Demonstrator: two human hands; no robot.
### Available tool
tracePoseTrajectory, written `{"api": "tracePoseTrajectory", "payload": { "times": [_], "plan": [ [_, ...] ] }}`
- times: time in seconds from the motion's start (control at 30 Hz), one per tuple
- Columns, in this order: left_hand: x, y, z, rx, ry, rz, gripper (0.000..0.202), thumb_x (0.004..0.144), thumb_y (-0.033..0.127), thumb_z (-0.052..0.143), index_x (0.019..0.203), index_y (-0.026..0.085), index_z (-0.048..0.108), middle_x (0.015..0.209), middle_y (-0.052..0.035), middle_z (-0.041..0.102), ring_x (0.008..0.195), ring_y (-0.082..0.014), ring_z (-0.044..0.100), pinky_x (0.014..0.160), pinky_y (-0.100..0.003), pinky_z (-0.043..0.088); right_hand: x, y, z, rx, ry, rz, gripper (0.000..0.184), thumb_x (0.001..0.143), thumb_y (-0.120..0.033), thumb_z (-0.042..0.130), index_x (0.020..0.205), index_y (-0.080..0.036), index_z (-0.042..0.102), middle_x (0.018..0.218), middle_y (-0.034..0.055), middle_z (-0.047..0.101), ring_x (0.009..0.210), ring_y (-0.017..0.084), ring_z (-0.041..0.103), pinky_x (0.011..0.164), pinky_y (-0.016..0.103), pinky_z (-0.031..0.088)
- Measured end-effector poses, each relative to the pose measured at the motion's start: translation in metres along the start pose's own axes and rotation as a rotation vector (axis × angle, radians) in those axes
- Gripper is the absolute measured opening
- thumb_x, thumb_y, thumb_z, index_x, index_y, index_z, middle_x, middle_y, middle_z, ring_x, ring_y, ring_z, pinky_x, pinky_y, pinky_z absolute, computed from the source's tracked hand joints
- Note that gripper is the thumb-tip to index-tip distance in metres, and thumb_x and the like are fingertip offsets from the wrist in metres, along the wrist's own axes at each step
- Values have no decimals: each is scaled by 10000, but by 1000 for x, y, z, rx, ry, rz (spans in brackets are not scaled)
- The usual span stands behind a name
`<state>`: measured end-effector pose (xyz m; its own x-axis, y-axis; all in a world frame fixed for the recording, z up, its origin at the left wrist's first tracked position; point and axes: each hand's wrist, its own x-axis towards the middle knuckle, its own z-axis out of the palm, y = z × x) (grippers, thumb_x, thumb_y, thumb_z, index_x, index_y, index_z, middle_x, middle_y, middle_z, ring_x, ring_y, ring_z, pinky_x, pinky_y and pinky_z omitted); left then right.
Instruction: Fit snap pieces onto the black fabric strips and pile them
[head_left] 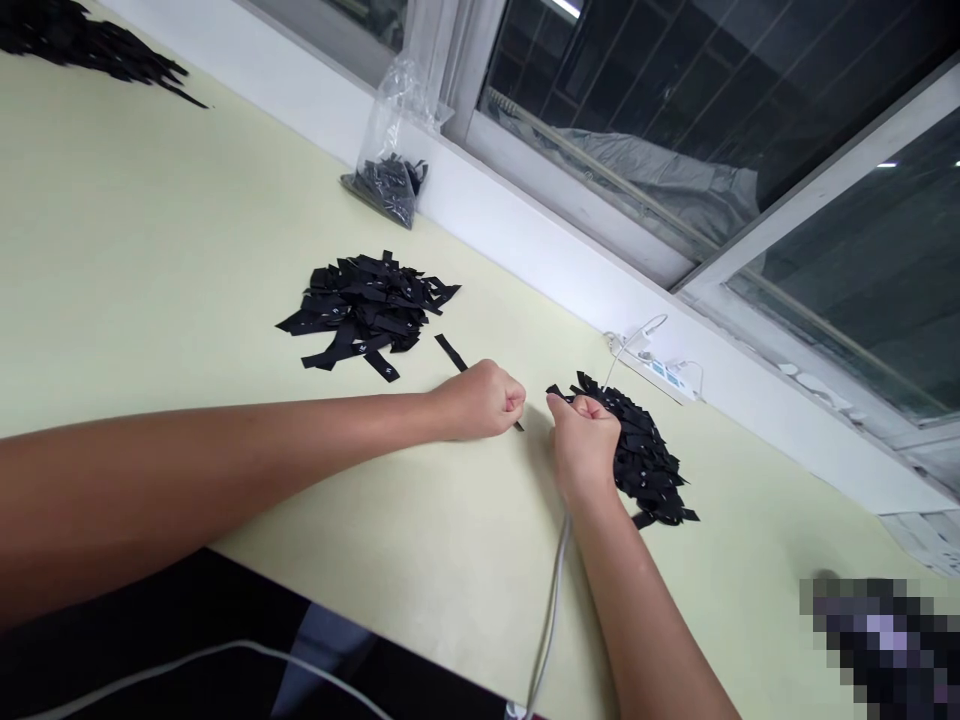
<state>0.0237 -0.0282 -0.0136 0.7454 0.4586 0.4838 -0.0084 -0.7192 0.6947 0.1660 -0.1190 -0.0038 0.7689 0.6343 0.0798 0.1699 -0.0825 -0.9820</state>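
My left hand (484,400) is closed in a fist on the pale yellow table (150,260), with a black fabric strip (452,352) running out from under it on the far side and a small end showing at the thumb. My right hand (581,440) is also closed, pinching something dark that I cannot make out. It sits right beside a heap of short black fabric pieces (645,455). A larger heap of longer black strips (367,310) lies beyond my left hand. The two fists are close together, a small gap between them.
A clear plastic bag of black pieces (394,170) leans on the white window ledge. A white power strip (660,372) lies near the wall. A grey cable (551,600) runs under my right wrist. More black strips (90,45) lie at far left. A blurred patch (885,640) covers bottom right.
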Motion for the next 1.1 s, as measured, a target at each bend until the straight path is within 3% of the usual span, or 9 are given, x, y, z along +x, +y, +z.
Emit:
{"api": "tracePoseTrajectory", "payload": {
  "times": [0.1,0.2,0.3,0.37,0.5,0.73,0.87,1.0,1.1],
  "plan": [
    [3,-3,-7,-7,90,-20,402,803,172,499,553,193,186,529,59,161,528,-84,162,518,-292,179,7,7,-7,-138,-51,-182,526,756,-390,702,605,-247,219,551,-93,203,506,76,189,472,249,194],
    [7,-5,-14,10,189,-97,415,818,222,550,563,193,224,516,68,200,521,-80,202,519,-273,206,13,8,-14,-286,-179,-271,416,826,-500,656,637,-224,410,562,-70,358,524,98,310,507,254,272],
    [9,-6,-15,-50,223,-172,299,812,258,604,628,191,378,550,68,371,528,-80,332,525,-246,273,13,8,-17,-458,-420,-307,387,876,-568,591,762,-200,616,643,-22,540,593,137,463,564,270,349],
    [9,-6,-13,-125,212,-202,179,821,267,610,730,191,477,624,54,491,568,-92,433,545,-237,337,10,7,-16,-556,-510,-330,375,872,-567,602,846,-202,688,743,9,634,649,159,529,607,285,393],
    [10,-8,-11,-146,235,-176,49,839,219,589,845,188,551,742,27,582,651,-104,506,615,-242,409,4,8,-13,-628,-498,-402,336,812,-504,693,977,-213,718,935,43,700,695,168,565,687,315,451],
    [12,-10,-14,-59,242,-111,86,831,133,548,852,180,617,892,-18,654,789,-133,563,689,-262,438,5,10,-13,-634,-543,-505,190,833,-380,650,895,-221,733,893,43,681,689,171,540,693,327,441],
    [12,-11,-14,-33,214,-67,102,792,112,556,806,183,627,882,-17,650,817,-144,560,696,-268,430,7,10,-14,-621,-548,-520,160,853,-358,628,847,-229,722,860,25,675,674,159,532,678,316,426],
    [10,-11,-14,-7,190,-49,67,755,136,590,784,186,558,807,2,599,760,-139,514,666,-271,401,11,13,-17,-536,-474,-422,181,870,-401,629,863,-226,677,815,15,682,653,153,546,626,295,408],
    [7,-7,-16,-57,20,-9,102,737,132,580,752,193,499,717,22,538,679,-125,471,627,-267,381,15,16,-18,-366,-451,-285,244,848,-453,671,924,-225,628,769,13,689,627,154,567,579,275,397]
  ]
}}
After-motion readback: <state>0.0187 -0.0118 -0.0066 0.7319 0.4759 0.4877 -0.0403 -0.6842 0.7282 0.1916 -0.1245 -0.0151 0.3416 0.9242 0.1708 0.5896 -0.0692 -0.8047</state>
